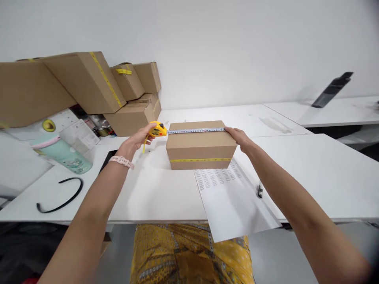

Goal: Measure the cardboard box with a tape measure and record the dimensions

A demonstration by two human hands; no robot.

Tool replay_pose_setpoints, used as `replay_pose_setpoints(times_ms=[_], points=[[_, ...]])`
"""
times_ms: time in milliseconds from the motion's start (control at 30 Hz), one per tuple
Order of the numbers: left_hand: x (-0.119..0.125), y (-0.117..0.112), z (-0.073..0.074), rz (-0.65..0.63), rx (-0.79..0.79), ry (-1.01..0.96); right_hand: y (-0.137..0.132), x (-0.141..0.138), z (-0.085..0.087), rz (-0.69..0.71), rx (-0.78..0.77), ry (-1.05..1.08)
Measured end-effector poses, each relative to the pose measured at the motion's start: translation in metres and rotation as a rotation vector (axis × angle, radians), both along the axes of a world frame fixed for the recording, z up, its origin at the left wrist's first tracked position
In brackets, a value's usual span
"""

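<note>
A closed brown cardboard box with a yellow strip along its front side sits on the white table before me. My left hand is wrapped round a yellow tape measure just off the box's left edge. From it the pale, numbered blade runs straight across the box top to the right edge. There my right hand pinches the blade's end against the box edge, the thumb side hidden. A yellow strap dangles from the tape measure below my left hand.
Several cardboard boxes are stacked at the back left. A mint tumbler and black band lie at left. A printed sheet overhangs the front edge, with a small black object beside it. A dark bottle stands far right.
</note>
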State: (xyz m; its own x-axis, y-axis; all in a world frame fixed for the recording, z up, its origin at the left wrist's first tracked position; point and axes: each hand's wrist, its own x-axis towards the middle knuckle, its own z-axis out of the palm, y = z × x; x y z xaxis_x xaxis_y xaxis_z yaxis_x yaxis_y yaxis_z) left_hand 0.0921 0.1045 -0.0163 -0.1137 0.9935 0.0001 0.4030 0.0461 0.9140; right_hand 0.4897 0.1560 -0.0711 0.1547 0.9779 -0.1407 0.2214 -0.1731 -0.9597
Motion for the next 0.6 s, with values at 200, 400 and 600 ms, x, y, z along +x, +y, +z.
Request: replay_pose_setpoints(times_ms=[200,400,600], points=[[0.0038,-0.0006,-0.0020,-0.042,-0.076,-0.100,0.0024,-0.0012,-0.0031,0.005,-0.026,0.015],[-0.0033,-0.0024,-0.0012,-0.104,-0.107,-0.126,0.0056,0.0005,-0.0074,-0.023,-0.051,-0.006],[-0.0039,-0.0031,0.0005,-0.120,-0.091,-0.137,0.0064,-0.0006,-0.0066,-0.031,-0.044,-0.020]])
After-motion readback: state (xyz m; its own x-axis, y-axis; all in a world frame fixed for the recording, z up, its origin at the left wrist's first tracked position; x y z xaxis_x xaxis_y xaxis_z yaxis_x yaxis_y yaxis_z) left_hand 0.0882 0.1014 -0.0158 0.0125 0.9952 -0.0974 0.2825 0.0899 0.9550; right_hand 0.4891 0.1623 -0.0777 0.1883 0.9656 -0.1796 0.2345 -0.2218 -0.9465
